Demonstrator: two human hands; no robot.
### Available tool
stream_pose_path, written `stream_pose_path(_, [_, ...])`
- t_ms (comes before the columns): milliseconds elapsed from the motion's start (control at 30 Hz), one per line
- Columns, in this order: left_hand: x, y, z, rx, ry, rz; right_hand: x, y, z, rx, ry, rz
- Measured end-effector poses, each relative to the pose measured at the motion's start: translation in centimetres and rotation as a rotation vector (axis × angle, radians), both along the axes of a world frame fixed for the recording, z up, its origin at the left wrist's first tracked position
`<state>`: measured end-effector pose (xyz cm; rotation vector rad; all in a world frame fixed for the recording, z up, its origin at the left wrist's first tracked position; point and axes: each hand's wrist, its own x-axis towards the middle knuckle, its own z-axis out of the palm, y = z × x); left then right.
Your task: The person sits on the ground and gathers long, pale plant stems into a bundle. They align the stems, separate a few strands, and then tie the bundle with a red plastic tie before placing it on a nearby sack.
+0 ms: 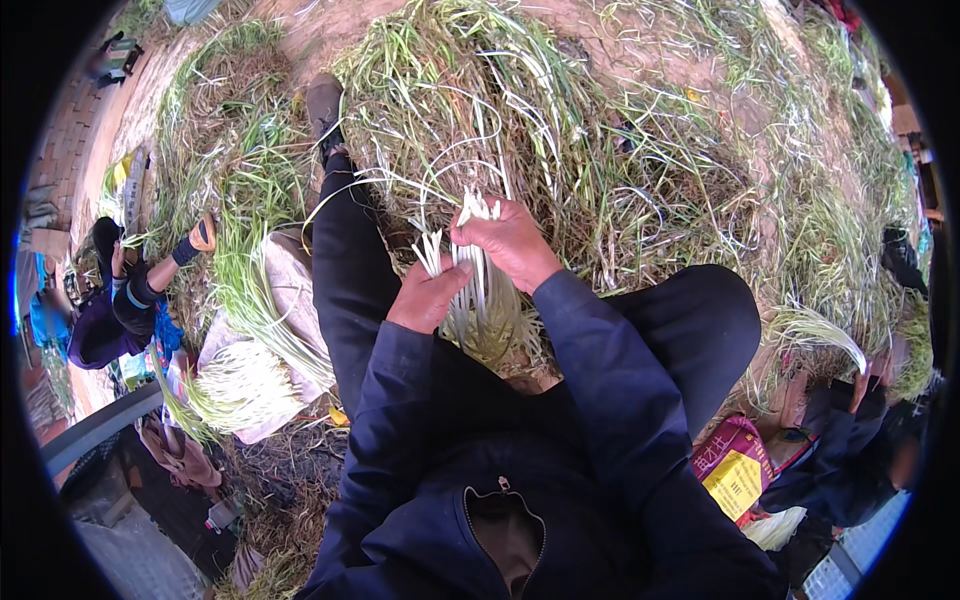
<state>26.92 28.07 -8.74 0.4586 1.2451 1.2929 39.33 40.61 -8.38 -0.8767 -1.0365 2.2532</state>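
My left hand is closed around a few thin white stalks, their pale ends sticking up past the thumb. Beside it, my right hand grips a thicker bunch of white-stemmed greens, which look like chives or garlic shoots. The bunch's cut-looking white ends rise above my right fist, and its paler green leaves hang down between my legs. The two hands nearly touch at the thumbs. Ahead of them lies a big heap of uncleaned greens with brown, dry strands mixed in.
Left of my outstretched leg, a sorted pile of white-stemmed greens rests on a pale cloth sack. One person sits at far left. Another person at right holds greens, near a red-and-yellow printed bag.
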Motion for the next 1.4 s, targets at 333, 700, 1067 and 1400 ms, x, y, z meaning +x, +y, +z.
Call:
stream_pose_path(333, [-2.8, -0.6, 1.3, -0.005, -0.265, -0.076, 0.4, 0.6, 0.5, -0.109, 0.068, -0.087])
stream_pose_path(700, [-3.8, 1.3, 0.1, -0.104, 0.003, -0.129, 0.8, 0.8, 3.0, -0.049, 0.065, -0.119])
stream_pose_path(1067, [-0.4, 2.3, 1.3, -0.234, 0.241, -0.226, -0.3, -0.5, 2.4, 0.045, 0.039, 0.133])
stream_pose_path(1400, [0.2, 2.9, 0.9, -0.28, 0.286, -0.326, 0.5, -0.3, 1.5, 0.091, 0.036, 0.166])
